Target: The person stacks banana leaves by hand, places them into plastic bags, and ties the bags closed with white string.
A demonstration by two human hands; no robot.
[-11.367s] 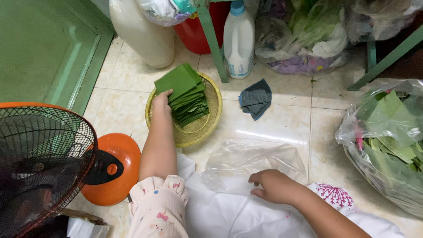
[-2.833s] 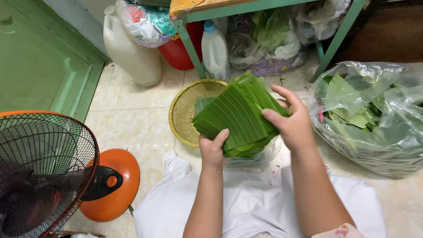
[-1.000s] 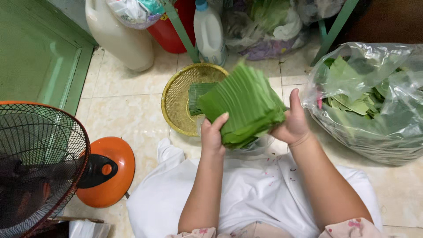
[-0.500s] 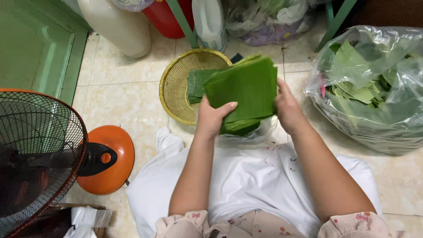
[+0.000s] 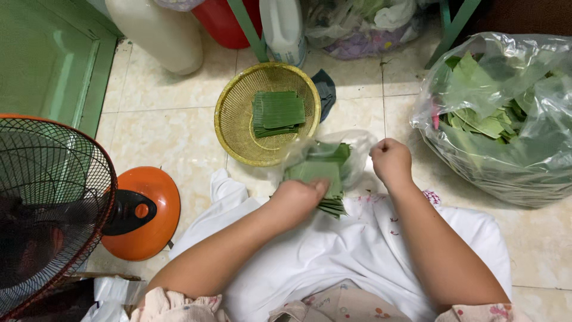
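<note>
The stack of folded green leaves lies on the white cloth in the person's lap, partly inside a thin clear plastic bag. The left hand presses on the near end of the stack, fingers curled over its edge. The stack's long axis runs away from the body toward the yellow basket. The right hand sits just right of the stack, closed in a fist on the bag's edge.

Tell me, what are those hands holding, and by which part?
The left hand presses a stack of folded green leaves at its near end. The right hand pinches the edge of the clear plastic bag around them.
</note>
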